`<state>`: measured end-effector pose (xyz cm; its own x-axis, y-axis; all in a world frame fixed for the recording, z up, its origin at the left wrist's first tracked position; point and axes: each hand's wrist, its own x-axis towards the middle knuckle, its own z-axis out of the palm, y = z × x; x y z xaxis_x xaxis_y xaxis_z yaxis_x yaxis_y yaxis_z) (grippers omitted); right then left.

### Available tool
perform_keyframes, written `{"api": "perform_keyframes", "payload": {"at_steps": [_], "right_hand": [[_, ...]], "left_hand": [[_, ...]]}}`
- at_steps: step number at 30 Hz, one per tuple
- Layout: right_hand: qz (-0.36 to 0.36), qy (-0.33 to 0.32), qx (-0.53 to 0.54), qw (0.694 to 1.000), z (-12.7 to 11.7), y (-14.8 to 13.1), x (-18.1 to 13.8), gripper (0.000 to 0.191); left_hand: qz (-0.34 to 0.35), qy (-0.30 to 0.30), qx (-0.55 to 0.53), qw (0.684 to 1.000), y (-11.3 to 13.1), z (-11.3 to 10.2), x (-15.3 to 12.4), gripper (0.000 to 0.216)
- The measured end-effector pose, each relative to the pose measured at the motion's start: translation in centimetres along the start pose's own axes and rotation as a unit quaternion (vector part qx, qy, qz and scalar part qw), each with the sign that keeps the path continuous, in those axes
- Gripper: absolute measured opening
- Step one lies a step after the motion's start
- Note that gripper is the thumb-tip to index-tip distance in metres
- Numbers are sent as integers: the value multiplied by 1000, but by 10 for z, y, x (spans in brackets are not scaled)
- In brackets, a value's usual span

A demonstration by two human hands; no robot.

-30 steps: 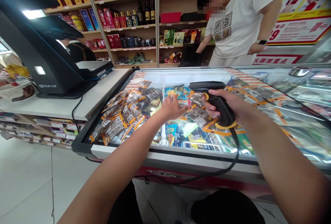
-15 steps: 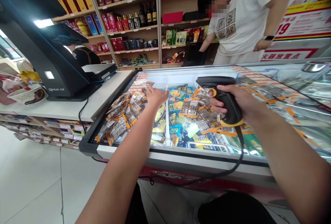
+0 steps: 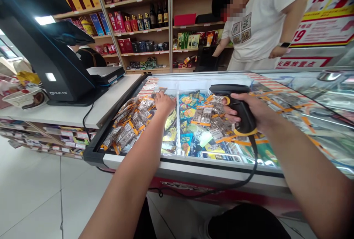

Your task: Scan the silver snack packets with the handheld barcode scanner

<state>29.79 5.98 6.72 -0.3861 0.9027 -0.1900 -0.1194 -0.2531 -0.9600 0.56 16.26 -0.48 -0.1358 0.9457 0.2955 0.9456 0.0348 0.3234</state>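
My right hand is wrapped round the grip of a black and yellow barcode scanner, held above the freezer's glass top. Its cable hangs down past the freezer's front. My left hand reaches out over the left side of the freezer, palm down, with the thumb apart from the fingers. Its fingertips are at the far edge of a pile of small snack packets with orange edges; whether they touch a packet I cannot tell. More such packets lie under the scanner.
The chest freezer holds blue and yellow bags. At left, a counter carries a black checkout terminal and a white bowl. Across the freezer stands a person in a white shirt, before shelves of boxes and bottles.
My left hand has drawn in slightly lower, its fingers more bent. The scanner in my right hand has shifted slightly left and down. The view has moved a little.
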Motion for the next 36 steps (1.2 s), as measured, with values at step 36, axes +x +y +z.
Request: {"api": "perform_keyframes", "payload": {"at_steps": [36], "right_hand": [[-69, -104, -74, 989, -3, 8, -5, 35]], "left_hand": [[-198, -409, -743, 492, 55, -36, -38, 71]]}}
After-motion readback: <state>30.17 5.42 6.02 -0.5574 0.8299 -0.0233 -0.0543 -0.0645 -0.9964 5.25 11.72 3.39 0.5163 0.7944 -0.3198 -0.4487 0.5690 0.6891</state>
